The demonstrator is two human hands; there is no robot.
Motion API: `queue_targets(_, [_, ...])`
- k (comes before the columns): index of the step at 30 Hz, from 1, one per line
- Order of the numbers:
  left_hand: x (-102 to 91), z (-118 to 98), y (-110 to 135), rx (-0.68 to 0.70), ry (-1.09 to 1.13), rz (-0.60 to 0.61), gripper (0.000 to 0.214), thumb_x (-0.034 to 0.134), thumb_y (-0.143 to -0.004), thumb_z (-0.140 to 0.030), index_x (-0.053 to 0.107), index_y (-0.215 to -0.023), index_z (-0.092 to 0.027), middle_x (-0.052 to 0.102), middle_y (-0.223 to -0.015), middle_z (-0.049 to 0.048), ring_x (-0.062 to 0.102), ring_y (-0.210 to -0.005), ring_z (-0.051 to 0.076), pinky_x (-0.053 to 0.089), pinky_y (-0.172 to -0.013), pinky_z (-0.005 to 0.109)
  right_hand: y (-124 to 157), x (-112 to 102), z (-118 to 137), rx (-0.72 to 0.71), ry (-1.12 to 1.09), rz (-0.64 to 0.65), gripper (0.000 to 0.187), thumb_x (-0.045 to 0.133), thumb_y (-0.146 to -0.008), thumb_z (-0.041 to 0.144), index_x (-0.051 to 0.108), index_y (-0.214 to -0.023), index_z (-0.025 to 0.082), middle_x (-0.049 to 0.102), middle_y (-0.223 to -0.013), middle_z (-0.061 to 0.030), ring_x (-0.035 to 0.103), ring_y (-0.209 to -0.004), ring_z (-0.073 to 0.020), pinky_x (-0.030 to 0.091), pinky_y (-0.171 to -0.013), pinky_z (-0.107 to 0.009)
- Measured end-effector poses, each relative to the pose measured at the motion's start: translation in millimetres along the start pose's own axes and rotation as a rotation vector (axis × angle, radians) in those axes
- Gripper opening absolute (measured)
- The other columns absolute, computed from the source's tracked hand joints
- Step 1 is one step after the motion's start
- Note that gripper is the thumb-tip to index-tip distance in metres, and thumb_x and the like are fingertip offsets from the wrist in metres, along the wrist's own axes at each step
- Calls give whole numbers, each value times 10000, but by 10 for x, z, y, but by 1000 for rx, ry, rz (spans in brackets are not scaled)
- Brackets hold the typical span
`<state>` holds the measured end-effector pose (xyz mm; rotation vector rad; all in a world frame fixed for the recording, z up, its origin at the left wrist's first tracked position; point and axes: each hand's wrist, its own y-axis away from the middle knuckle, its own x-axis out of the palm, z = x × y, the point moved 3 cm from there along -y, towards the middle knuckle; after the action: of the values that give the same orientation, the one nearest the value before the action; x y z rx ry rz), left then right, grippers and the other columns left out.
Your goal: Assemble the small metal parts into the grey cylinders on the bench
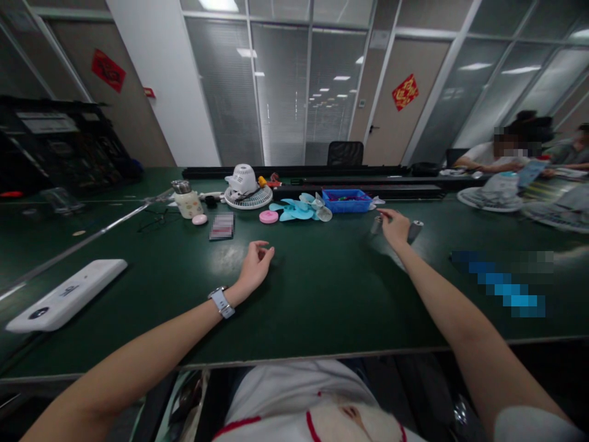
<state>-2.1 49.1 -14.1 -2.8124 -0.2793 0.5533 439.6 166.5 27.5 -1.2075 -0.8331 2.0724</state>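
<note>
My left hand (256,267) hovers over the green table, left of the middle, its fingers loosely curved and apart with nothing in them. A watch with a pale strap (222,302) circles that wrist. Farther to the right, my right hand (396,228) has its fingertips together at the top of a small grey cylinder (376,226). Whether the cylinder rests on the table or is slightly lifted is hard to see. Just right of this hand stands a second grey cylinder (416,229), partly behind the wrist.
Behind my hands are a blue basket (347,201), turquoise fan blades (297,210), a pink round piece (269,217) and a white fan (242,184). A patterned bottle (186,201) stands left. A white device (69,296) lies near left. People sit at the far right.
</note>
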Motion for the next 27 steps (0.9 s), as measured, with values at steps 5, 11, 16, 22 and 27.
queue_targets(5, [2, -36, 16, 6, 1, 9, 349, 586, -859, -391, 495, -1130, -191, 599, -849, 3, 590, -773, 167, 443, -709, 303, -16, -2, -22, -27, -57, -10, 324, 487, -858, 179, 750, -1046, 160, 749, -1062, -107, 695, -915, -255, 508, -857, -363])
queue_targets(11, [11, -35, 14, 11, -19, 19, 337, 593, -857, -362, 494, -1128, -187, 601, -857, 4, 588, -775, 166, 446, -715, 307, -17, 27, -34, 7, -72, 30, 307, 515, -852, 210, 725, -1068, 151, 748, -998, -120, 691, -853, -241, 504, -809, -351])
queue_targets(16, [27, -14, 6, 20, -21, 18, 316, 594, -858, -330, 492, -1120, -186, 599, -855, 3, 581, -769, 159, 449, -724, 307, 13, 42, 16, -36, 130, 73, 303, 502, -881, 275, 723, -1058, 166, 731, -1012, -147, 643, -953, -303, 455, -867, -427])
queue_targets(22, [30, -5, 13, 31, -31, 44, 326, 593, -862, -349, 497, -1131, -192, 595, -860, 1, 582, -763, 158, 448, -705, 303, 64, 103, 0, -64, 157, 147, 400, 582, -817, 298, 647, -1183, 152, 651, -1083, -152, 600, -996, -302, 461, -894, -437])
queue_targets(27, [26, -28, 21, 23, -36, 52, 333, 588, -861, -354, 492, -1135, -192, 596, -871, 5, 583, -784, 163, 446, -720, 305, 123, 157, -45, -27, 140, 170, 605, 619, -784, 305, 485, -1356, 158, 553, -1205, -164, 580, -1055, -308, 482, -906, -442])
